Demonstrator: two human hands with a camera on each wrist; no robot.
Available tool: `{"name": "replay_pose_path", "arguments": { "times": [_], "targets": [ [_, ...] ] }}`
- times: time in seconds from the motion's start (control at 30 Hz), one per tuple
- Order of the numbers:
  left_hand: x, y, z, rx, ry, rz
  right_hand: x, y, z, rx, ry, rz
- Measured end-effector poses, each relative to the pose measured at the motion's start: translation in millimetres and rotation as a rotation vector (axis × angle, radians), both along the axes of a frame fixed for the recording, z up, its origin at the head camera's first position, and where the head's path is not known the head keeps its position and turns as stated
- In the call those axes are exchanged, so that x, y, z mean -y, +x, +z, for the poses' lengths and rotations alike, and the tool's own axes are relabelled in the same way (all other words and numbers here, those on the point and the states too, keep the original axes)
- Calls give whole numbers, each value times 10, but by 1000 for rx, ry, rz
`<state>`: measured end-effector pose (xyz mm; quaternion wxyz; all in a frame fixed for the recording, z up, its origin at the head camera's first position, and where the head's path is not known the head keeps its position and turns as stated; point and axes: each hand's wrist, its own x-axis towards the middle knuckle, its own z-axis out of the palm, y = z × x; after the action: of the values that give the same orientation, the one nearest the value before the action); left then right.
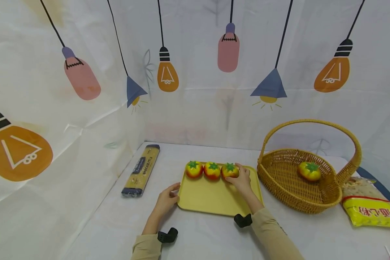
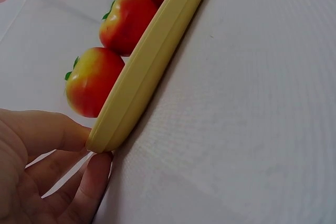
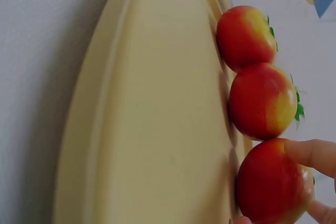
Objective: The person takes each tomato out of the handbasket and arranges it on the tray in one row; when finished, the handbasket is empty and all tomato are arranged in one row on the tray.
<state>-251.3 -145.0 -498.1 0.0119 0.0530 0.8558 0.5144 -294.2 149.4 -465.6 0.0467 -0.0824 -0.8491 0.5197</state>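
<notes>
Three red-and-yellow tomatoes with green leafy tops sit in a row along the far side of a yellow tray (image 1: 211,196). In the head view they are a left tomato (image 1: 194,169), a middle tomato (image 1: 212,170) and a right tomato (image 1: 229,170). My right hand (image 1: 243,181) holds the right tomato between thumb and fingers; in the right wrist view, fingertips (image 3: 314,156) press on its skin. At the tray's left edge, my left hand (image 1: 165,200) pinches the rim, and the left wrist view shows its fingers (image 2: 52,132) on both sides of the tray corner.
A wicker basket (image 1: 284,184) with a tall handle stands right of the tray, holding one more tomato (image 1: 309,171). Beside it lies a yellow-and-clear food bag (image 1: 370,211). A spaghetti pack (image 1: 141,171) lies to the left. A lamp-printed cloth (image 1: 198,119) hangs behind.
</notes>
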Motion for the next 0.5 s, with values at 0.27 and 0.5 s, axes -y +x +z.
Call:
{"name": "replay_pose_path", "arguments": {
  "times": [0.27,0.5],
  "targets": [
    [-3,-4,2,6,3,7,-53,33,42,16,-11,42],
    [-6,3,14,-8,7,5,-192,76,135,0,-68,94]
  ]
}}
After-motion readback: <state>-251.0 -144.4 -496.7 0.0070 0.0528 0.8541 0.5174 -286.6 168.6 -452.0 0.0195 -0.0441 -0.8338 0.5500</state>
